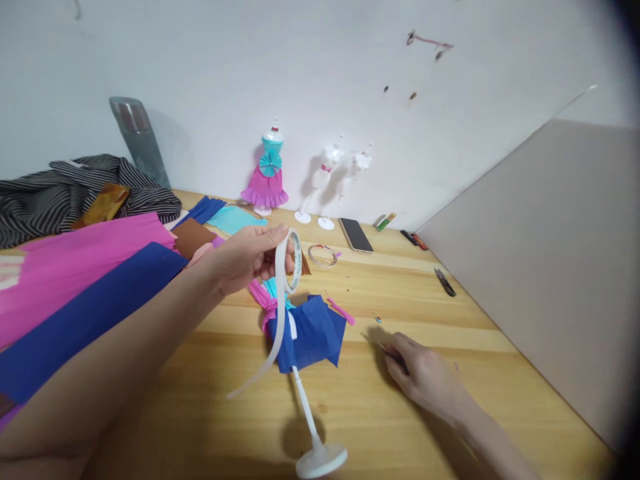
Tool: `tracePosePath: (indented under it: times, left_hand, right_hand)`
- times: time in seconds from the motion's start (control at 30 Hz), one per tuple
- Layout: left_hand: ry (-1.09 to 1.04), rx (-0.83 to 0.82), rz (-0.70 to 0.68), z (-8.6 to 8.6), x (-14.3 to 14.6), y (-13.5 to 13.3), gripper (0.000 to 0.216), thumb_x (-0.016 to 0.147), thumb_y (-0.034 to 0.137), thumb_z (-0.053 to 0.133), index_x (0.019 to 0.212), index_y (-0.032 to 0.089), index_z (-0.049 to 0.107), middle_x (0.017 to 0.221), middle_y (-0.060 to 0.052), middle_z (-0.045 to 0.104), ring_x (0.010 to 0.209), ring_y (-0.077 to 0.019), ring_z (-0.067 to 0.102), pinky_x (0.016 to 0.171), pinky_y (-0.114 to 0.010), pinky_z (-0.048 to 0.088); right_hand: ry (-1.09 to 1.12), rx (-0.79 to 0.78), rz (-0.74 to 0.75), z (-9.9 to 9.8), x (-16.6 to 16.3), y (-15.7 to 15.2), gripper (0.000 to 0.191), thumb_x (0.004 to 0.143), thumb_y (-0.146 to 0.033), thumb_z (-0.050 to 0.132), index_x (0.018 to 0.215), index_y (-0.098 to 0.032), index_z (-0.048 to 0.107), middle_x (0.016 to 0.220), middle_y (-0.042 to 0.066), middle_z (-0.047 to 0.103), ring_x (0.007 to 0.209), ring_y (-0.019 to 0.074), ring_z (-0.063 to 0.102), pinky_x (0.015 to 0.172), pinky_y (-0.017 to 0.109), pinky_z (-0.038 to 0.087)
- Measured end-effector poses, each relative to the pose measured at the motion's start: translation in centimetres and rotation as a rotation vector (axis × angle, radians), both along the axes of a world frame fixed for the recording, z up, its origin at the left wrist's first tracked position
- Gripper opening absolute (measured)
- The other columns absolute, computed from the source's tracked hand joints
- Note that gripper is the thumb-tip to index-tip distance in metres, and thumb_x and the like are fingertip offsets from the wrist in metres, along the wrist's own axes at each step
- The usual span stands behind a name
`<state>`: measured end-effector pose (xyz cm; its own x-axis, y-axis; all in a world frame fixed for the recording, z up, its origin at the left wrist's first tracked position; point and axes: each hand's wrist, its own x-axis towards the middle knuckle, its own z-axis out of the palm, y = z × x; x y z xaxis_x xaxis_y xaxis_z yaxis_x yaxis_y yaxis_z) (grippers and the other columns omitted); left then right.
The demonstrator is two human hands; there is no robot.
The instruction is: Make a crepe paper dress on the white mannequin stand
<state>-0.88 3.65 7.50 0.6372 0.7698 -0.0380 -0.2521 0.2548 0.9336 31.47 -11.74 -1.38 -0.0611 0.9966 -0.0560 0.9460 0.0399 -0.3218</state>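
Observation:
My left hand [257, 253] grips a roll of white tape [296, 263] by its ring, raised over the table. A long strip of the tape [281, 300] hangs from the roll and curls down to the left. Behind the strip, a small dress-form stand [307, 407] lies tipped over, wrapped in blue crepe paper [317, 330] with pink and turquoise paper at its far end. My right hand [417, 370] is low over the wood to the right, fingers closed in a pinch. Something thin seems to stick out from its fingertips, too blurred to name.
Against the wall stand a dressed mini mannequin [270, 167] and two bare ones [327, 160]. A phone [356, 235], a bracelet-like ring [323, 255] and thread snips [445, 283] lie on the table. Pink paper [95, 260], striped cloth [145, 190] and a bottle [140, 140] are left.

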Motion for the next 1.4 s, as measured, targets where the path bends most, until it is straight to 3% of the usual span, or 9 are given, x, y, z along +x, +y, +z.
tracePosePath:
  times: [0.13,0.2,0.33,0.5,0.8,1.03,1.27,1.4]
  left_hand:
    - [0.014,-0.003,-0.001,0.0,0.2,-0.2,0.047,0.065,0.055,0.074,0.07,0.011,0.059,0.056,-0.004,0.065,0.04,-0.0055,0.049,0.035,-0.014,0.029]
    - [0.017,0.013,-0.014,0.1,0.3,-0.4,0.047,0.065,0.055,0.075,0.07,0.01,0.059,0.057,-0.005,0.065,0.039,-0.005,0.048,0.035,-0.015,0.03]
    - [0.011,0.036,-0.054,0.2,0.4,-0.9,0.045,0.069,0.054,0.071,0.07,0.01,0.06,0.058,-0.004,0.065,0.04,-0.0049,0.049,0.037,-0.015,0.034]
    - [-0.053,0.103,-0.088,0.1,0.2,-1.0,0.04,0.076,0.05,0.067,0.072,0.011,0.061,0.062,-0.003,0.066,0.042,-0.0047,0.051,0.039,-0.014,0.036]
    - [0.001,0.175,-0.055,0.2,0.3,-0.9,0.04,0.073,0.049,0.07,0.068,0.01,0.063,0.062,-0.004,0.068,0.043,-0.0046,0.052,0.038,-0.013,0.038]
    - [0.108,0.259,-0.001,0.2,0.7,-1.1,0.035,0.073,0.043,0.071,0.066,0.01,0.063,0.064,-0.005,0.069,0.045,-0.0054,0.052,0.039,-0.015,0.04]
    - [0.147,0.265,0.032,0.3,0.7,-1.1,0.033,0.074,0.042,0.069,0.066,0.01,0.063,0.063,-0.005,0.069,0.045,-0.0057,0.052,0.039,-0.016,0.04]
    - [0.173,0.247,0.012,0.4,0.8,-1.2,0.029,0.076,0.037,0.067,0.067,0.01,0.063,0.061,-0.004,0.068,0.044,-0.0056,0.052,0.041,-0.015,0.041]
  right_hand:
    - [0.512,-0.086,0.015,1.8,-2.4,-0.3,0.023,0.092,-0.035,0.036,0.072,-0.024,0.032,0.058,-0.003,0.051,0.048,0.0121,0.044,0.048,0.025,0.037]
    - [0.631,-0.075,0.091,3.4,-4.2,0.0,0.021,0.093,-0.035,0.036,0.077,-0.023,0.034,0.06,-0.004,0.048,0.049,0.0112,0.041,0.049,0.024,0.036]
    - [0.598,-0.041,0.299,6.4,-7.8,1.8,0.01,0.092,-0.026,0.041,0.084,-0.021,0.044,0.069,-0.001,0.051,0.06,0.0122,0.045,0.055,0.024,0.036]
    - [0.569,-0.017,0.446,8.4,-10.9,4.5,0.016,0.092,-0.03,0.043,0.082,-0.019,0.049,0.068,-0.001,0.05,0.061,0.0119,0.044,0.057,0.025,0.035]
    - [0.536,-0.078,0.394,9.0,-12.3,6.2,0.042,0.094,-0.045,0.038,0.073,-0.014,0.057,0.061,-0.002,0.046,0.056,0.0106,0.04,0.052,0.024,0.031]
    - [0.507,-0.043,0.414,9.2,-13.0,6.4,0.043,0.094,-0.044,0.038,0.061,-0.017,0.043,0.057,-0.004,0.039,0.053,0.0092,0.035,0.051,0.024,0.028]
    - [0.579,-0.086,0.363,9.1,-12.5,6.5,0.037,0.092,-0.038,0.039,0.074,-0.014,0.06,0.06,-0.001,0.049,0.055,0.011,0.043,0.052,0.024,0.033]
    - [0.617,-0.089,0.376,8.8,-12.5,6.7,0.04,0.092,-0.04,0.04,0.07,-0.014,0.06,0.059,-0.001,0.048,0.054,0.01,0.042,0.051,0.023,0.032]
